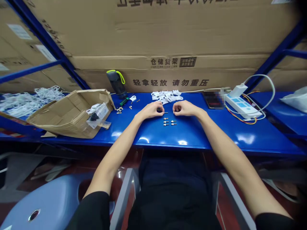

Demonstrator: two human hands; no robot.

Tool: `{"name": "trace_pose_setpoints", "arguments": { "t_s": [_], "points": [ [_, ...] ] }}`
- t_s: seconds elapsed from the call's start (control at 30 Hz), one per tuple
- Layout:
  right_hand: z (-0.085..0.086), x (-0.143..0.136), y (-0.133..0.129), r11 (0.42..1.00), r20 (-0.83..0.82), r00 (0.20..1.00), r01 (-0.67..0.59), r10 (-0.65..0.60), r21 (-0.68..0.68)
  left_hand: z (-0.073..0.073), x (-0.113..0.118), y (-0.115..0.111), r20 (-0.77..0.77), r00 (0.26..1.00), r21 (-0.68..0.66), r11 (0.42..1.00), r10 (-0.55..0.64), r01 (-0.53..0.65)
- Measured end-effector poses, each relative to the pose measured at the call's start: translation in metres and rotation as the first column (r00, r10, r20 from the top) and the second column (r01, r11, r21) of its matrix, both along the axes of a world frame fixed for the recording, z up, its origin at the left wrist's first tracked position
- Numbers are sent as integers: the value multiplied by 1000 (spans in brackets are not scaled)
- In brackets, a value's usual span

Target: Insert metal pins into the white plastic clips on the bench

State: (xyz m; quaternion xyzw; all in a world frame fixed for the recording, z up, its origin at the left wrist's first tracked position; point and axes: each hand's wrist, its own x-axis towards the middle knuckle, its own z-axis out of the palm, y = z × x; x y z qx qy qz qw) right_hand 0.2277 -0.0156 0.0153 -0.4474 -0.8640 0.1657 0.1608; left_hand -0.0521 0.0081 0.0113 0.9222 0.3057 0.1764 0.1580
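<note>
Near the middle of the frame, over the blue bench (144, 134), the left hand (151, 110) seems to pinch a thin metal pin (166, 112) at its fingertips, the free end pointing toward the right hand (187, 108), whose thumb and fingers curl close together; whether they grip anything is too small to tell. Just below lie five collared metal pins (166, 121) in two columns, three on the left and two on the right. With pieces this slight, I would judge it best to hold lightly, steady both wrists on the bench, and keep the fingers clear of the columns (one careless knuckle could scatter them). At upper centre, the cardboard carton (115, 62) reads 仓储货架, "storage rack", with a boxed caution beside it; lower down comes 轻拿轻放 请勿重压, "handle gently, do not press heavily". Printing at upper left looks like "120X40"; no brand can be made out.
</note>
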Motion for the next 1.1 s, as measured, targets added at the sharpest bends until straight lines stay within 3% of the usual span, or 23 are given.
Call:
{"name": "trace_pose_setpoints", "arguments": {
  "t_s": [0.17, 0.3, 0.53, 0.67, 0.9, 1.1],
  "points": [
    [2, 19, 4, 997, 24, 998, 55, -56, 48, 11, -23, 5, -122, 983, 160, 980, 141, -120],
    [5, 16, 2, 995, 38, 999, 24, -28, 98, 16, -30, 4, -125, 963, 227, 951, 240, -207],
    [2, -23, -15, 983, -144, 972, -186, 185, 7, 17, -12, -9, 81, 995, 46, 997, 63, -67],
    [-5, -34, -16, 970, -129, 963, -240, 235, -23, 14, -3, -13, 62, 998, -48, 999, 9, -6],
    [-8, -32, -12, 981, -90, 977, -196, 194, -9, 8, -7, -7, 48, 999, -103, 995, 5, 0],
    [-10, -17, -3, 996, -30, 999, -35, 38, 81, 10, -8, -7, 46, 999, -182, 983, 0, 8]
  ]
}}
